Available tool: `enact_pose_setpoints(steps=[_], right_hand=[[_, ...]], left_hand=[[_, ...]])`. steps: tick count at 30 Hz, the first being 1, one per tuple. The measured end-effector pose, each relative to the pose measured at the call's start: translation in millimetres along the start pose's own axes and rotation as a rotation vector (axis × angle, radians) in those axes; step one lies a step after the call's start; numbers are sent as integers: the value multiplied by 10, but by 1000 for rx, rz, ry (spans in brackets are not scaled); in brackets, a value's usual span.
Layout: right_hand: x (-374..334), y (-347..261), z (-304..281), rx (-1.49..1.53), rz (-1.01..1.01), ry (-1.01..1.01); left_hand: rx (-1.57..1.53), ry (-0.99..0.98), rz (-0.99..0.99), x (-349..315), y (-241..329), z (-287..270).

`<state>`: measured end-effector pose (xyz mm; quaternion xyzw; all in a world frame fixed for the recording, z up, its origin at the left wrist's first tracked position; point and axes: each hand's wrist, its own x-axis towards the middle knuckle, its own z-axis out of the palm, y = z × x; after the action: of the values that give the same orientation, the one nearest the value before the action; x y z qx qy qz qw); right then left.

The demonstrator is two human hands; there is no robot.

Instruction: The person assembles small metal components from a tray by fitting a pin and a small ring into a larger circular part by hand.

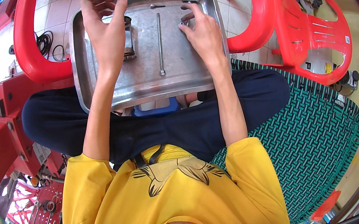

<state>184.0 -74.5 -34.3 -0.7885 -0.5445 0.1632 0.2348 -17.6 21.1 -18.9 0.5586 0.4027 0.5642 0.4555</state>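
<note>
A shallow metal tray rests in front of me over my lap. My left hand is above its left side, fingers apart and thumb raised. Beside that hand, and partly hidden by it, stands a dark-edged metal bracket or frame. On the tray's right side my right hand pinches a small metal piece, too small to name, between thumb and fingertip. A long bolt lies lengthwise in the middle, its hex end toward me. A short bolt and another small bolt lie near the far rim.
Behind the tray is a red plastic chair; another red chair stands at the right. A green-and-black woven seat spreads to my right. Red metal machinery is on the left, with a black cable coil on the tiled floor.
</note>
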Motion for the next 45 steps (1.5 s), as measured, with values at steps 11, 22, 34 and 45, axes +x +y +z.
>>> enact_pose_setpoints(steps=[11,22,34,45], right_hand=[[5,-59,-34,-23,23,-42],[-24,-28,9,-80,-23,-8],[20,156,16,-81,-93,178],[27,143,70,-136,-2,66]], left_hand=[[61,-12,11,-16,55,-12],[117,-23,54,-30,66,24],[90,-7,51,-40,85,79],[107,-18,52,-56,103,71]])
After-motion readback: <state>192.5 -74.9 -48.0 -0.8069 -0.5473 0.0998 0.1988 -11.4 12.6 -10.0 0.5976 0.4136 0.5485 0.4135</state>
